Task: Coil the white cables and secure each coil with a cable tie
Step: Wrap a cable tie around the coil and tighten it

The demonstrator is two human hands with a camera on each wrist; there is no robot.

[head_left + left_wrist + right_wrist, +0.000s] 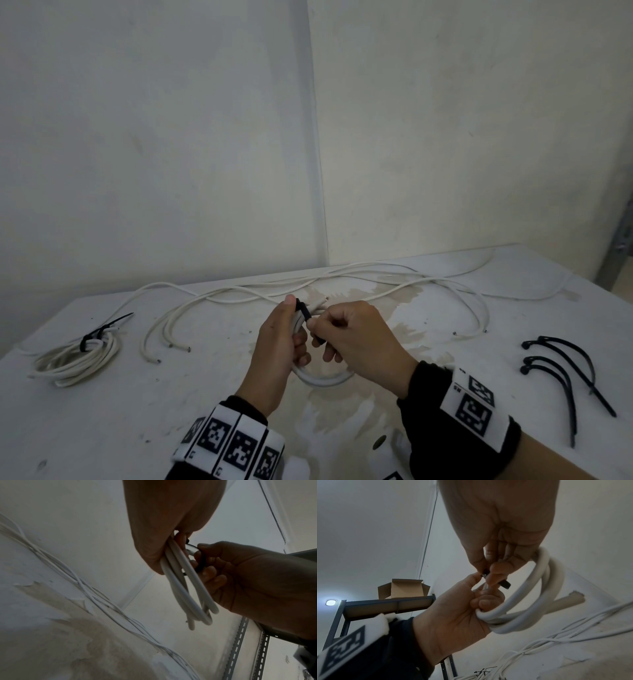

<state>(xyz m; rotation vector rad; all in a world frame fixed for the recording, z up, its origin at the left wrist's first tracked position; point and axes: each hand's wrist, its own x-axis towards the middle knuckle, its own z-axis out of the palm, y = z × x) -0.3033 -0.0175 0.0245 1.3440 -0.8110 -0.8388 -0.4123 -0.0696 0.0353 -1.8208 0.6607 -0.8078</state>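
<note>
1. Head view: the left hand (281,337) has its grip wrapped around a small coil of thick white round cable (323,378), held just above the worn white counter (445,342).
2. The right hand (352,334) pinches the tail of a thin black plastic cable tie (304,313) that loops over the coil right at the left grip.
3. To do this step well, I judge the left grip should keep the turns bunched flat while the right draws the tail straight out from the tie's head, so no turn slips free.
4. Left of the left grip lies an already tied white coil (77,358); beyond both grips sprawl loose white cables (342,281); right of the right grip lie spare black ties (561,371).
5. The counter is stained and peeling and stands in a corner of plain pale walls (154,137); the right wrist view shows a metal shelf (388,603) carrying an open cardboard box (404,588).
</note>
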